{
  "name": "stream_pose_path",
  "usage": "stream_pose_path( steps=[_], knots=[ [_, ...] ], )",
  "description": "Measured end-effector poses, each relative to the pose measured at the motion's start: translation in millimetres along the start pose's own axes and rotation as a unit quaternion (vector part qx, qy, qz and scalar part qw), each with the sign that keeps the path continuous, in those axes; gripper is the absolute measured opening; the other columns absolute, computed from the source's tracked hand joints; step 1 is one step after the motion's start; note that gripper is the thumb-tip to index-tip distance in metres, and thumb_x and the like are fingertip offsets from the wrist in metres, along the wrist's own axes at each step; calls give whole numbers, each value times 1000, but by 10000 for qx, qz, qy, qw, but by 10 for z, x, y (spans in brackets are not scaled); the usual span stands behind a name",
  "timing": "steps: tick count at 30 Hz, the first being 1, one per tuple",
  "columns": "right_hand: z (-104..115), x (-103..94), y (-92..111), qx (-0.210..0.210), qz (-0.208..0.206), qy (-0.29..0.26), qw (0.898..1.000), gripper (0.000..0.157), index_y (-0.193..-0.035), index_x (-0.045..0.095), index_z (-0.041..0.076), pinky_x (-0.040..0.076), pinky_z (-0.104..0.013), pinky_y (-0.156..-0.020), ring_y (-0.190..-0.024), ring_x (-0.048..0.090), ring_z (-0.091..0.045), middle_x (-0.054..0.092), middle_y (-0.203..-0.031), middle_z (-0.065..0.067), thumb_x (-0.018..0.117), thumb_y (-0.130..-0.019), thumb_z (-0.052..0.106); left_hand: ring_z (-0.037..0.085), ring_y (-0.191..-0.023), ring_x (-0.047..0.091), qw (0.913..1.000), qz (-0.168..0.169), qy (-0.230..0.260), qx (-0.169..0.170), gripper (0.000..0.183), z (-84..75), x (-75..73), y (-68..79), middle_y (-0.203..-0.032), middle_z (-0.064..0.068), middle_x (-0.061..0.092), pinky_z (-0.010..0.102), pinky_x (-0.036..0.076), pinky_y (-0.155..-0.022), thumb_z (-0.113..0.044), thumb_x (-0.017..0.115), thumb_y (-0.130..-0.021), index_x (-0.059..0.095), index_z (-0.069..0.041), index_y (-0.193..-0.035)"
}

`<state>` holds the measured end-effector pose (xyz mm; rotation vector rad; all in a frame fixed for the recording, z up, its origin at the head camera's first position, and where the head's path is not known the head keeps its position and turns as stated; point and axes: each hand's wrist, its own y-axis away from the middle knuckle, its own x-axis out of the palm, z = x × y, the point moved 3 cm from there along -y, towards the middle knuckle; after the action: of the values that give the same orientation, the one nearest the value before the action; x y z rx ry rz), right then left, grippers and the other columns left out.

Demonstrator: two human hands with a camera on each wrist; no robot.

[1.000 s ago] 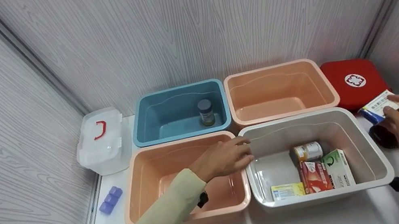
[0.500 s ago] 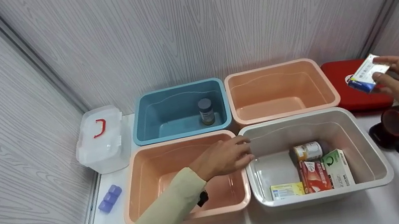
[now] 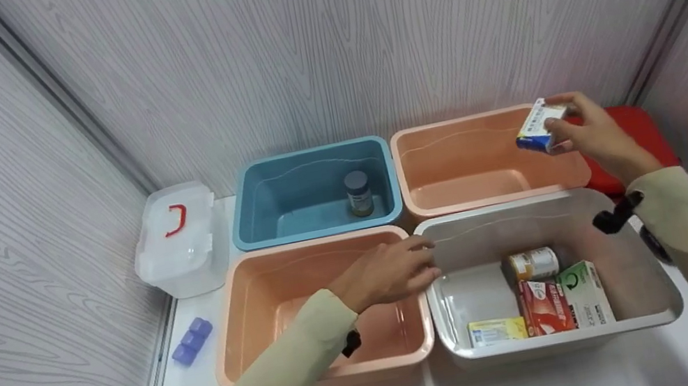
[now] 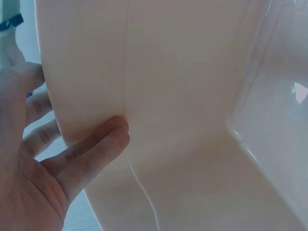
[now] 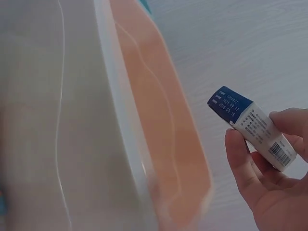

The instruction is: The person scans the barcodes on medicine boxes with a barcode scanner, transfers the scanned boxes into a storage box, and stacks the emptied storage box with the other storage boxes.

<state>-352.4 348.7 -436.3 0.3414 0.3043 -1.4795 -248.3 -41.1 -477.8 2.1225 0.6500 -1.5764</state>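
In the head view my right hand (image 3: pixel 595 134) pinches a small white-and-blue medicine box (image 3: pixel 541 124) between thumb and fingers, over the right side of the back pink bin (image 3: pixel 492 189). The right wrist view shows the box's blue end (image 5: pixel 231 103) with printed dates and a barcode on its white side. My left hand (image 3: pixel 386 273) hovers with loosely bent fingers where the front pink bin (image 3: pixel 327 371) and the white bin (image 3: pixel 568 337) meet. Two of its fingertips (image 4: pixel 120 127) overlap a bin's inner wall in the left wrist view.
The white bin holds a pill bottle (image 3: pixel 535 264) and several boxes, including a red one (image 3: pixel 546 306). Another bottle (image 3: pixel 358 193) stands in the blue bin (image 3: pixel 247 203). Left are a clear case (image 3: pixel 167 252) and purple pill organizer (image 3: pixel 192 341); right, a red pouch (image 3: pixel 641 133).
My right hand has lifted the medicine box from beside the red pouch and carried it left, over the back pink bin. My left hand has stayed in place.
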Motion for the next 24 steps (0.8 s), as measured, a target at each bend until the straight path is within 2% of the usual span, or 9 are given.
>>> stream_pose_path(
  steps=[5, 7, 9, 11, 14, 15, 17, 21, 24],
  knots=[
    [-28, 373, -240, -4, 546, -271, 9981, 56, -167, 27, 7, 65, -29, -81, -87, 68, -12, 46, -129, -15, 49, -116, 18, 22, -122, 71, 10000, 45, 61, -53, 39, 7, 1, 6, -161, 5, 58, 37, 59, -105, -42, 51, -115, 72, -20, -139],
    [-47, 536, -325, 27, 791, -349, 9963, 57, -167, 25, 4, 66, -32, -82, -86, 68, -14, 46, -126, -17, 48, -116, 14, 22, -124, 70, 9999, 56, 99, -94, 40, 10, 3, 7, -161, 5, 58, 37, 59, -106, -42, 51, -115, 72, -21, -140],
    [-61, 682, -390, 26, 924, -387, 9950, 61, -169, 20, 3, 66, -34, -86, -92, 71, -19, 47, -135, -23, 48, -115, 13, 22, -124, 70, 9998, 82, 141, -129, 40, 10, 6, 7, -161, 4, 58, 38, 59, -107, -43, 51, -115, 72, -21, -141],
    [-64, 806, -421, 28, 1031, -449, 9937, 68, -173, 14, 8, 65, -38, -95, -108, 72, -28, 41, -152, -30, 50, -115, 15, 22, -125, 70, 9997, 104, 155, -149, 40, 9, 6, 7, -161, 4, 58, 38, 58, -108, -43, 51, -115, 72, -21, -141],
    [-57, 922, -411, -125, 1062, -390, 9935, 75, -176, 10, 16, 60, -44, -106, -132, 62, -39, 29, -170, -30, 54, -115, 20, 22, -127, 69, 9997, 110, 174, -149, 40, 10, 9, 3, -161, 4, 58, 38, 58, -109, -44, 51, -115, 72, -22, -141],
    [-49, 949, -394, -198, 1115, -339, 9930, 74, -176, 12, 17, 59, -45, -109, -137, 58, -41, 27, -173, -29, 54, -115, 22, 22, -127, 69, 9997, 110, 175, -144, 40, 9, 9, 4, -161, 4, 58, 38, 58, -109, -44, 51, -115, 72, -22, -141],
    [-38, 988, -363, -482, 1170, -128, 9919, 69, -174, 23, 11, 59, -42, -108, -138, 56, -39, 31, -172, -29, 56, -115, 22, 22, -128, 69, 9997, 94, 168, -127, 40, 10, 10, 5, -161, 4, 58, 38, 58, -109, -44, 51, -115, 73, -21, -140],
    [16, 1033, -236, -1124, 1126, 246, 9870, 49, -156, 51, -3, 59, -25, -98, -125, 65, -23, 53, -156, -27, 60, -112, 16, 22, -130, 68, 9998, 96, 133, -119, 39, 8, 10, 13, -161, 5, 57, 39, 58, -108, -42, 51, -115, 73, -21, -139],
    [59, 1075, -48, -1532, 1040, 561, 9811, 37, -143, 63, -3, 54, -18, -94, -117, 66, -17, 65, -143, -24, 65, -109, 11, 22, -130, 68, 9998, 140, 112, -101, 39, 6, 19, 10, -162, 6, 56, 39, 59, -107, -41, 50, -115, 72, -20, -139]
  ],
)
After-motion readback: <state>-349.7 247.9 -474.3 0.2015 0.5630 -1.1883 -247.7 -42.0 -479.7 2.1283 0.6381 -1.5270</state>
